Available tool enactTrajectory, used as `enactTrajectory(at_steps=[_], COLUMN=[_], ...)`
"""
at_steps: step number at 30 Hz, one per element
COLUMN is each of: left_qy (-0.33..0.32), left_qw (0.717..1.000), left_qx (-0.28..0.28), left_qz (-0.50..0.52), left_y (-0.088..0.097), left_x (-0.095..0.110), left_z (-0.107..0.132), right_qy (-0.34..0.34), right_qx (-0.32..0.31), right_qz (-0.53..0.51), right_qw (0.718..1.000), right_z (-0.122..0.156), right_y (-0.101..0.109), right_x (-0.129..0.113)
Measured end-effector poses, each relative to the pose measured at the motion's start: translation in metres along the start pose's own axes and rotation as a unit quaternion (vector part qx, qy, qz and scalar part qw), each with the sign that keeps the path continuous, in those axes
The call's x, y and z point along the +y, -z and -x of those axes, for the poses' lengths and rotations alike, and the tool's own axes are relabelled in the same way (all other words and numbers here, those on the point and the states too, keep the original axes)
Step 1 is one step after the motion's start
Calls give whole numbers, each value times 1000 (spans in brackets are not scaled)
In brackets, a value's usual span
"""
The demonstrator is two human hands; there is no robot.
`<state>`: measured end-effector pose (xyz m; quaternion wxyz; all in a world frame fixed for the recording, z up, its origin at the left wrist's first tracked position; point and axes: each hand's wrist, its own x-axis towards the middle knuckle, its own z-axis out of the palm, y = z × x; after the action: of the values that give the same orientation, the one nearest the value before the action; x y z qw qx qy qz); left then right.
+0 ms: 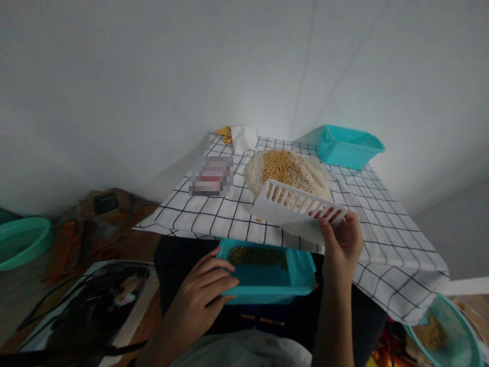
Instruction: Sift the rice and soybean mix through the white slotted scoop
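On my lap rests a teal plastic tub (263, 291) with dark green beans (257, 256) gathered along its far side. My left hand (212, 283) grips the tub's left end, fingers over the rim. In my right hand (344, 237) is a white slotted plastic basket (286, 211), pinched at its right end and tilted at the table's front edge. Behind the basket, partly covered by it, lies a heap of yellow soybeans (280, 163) with white rice-like grains (253, 173) around them. The inside of the basket is hidden from me.
A checked cloth (378, 219) covers the table. An upright teal bin (344, 150) stands back right, with a white cloth (244, 138) at back left and a blurred-out item (211, 176) at left. Green basins stand low at left (25, 242) and right (451, 331).
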<state>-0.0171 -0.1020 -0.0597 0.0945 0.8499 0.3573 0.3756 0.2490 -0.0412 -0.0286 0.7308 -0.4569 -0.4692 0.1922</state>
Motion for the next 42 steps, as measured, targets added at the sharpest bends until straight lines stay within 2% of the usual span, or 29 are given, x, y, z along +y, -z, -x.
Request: enactTrajectory(at_steps=[12,14,19,22,30,42], left_qy=[-5,-5,-3,4,-12,6], left_qw=[1000,1000,1000,1000,999,998], left_qx=[-1,-3,3,1,-22,-24], left_qz=[-1,-1,6,22,48,64], left_y=[4,4,-1,-5,-11,-18], left_x=[2,3,4,7,8,5], left_z=[-2,-2,-1,-2,-1,5], right_qy=[-7,2,11,19,61,49], right_qx=[-12,23,176,208,212,185], right_qz=[-37,-52,-35,-24,28,52], right_qw=[999,998,984,978,975,980], right_z=[-4,-7,-16,-18,-16,-10], right_y=[6,10,22,27,26,17], right_x=[-8,-7,-8,-5,5,-2])
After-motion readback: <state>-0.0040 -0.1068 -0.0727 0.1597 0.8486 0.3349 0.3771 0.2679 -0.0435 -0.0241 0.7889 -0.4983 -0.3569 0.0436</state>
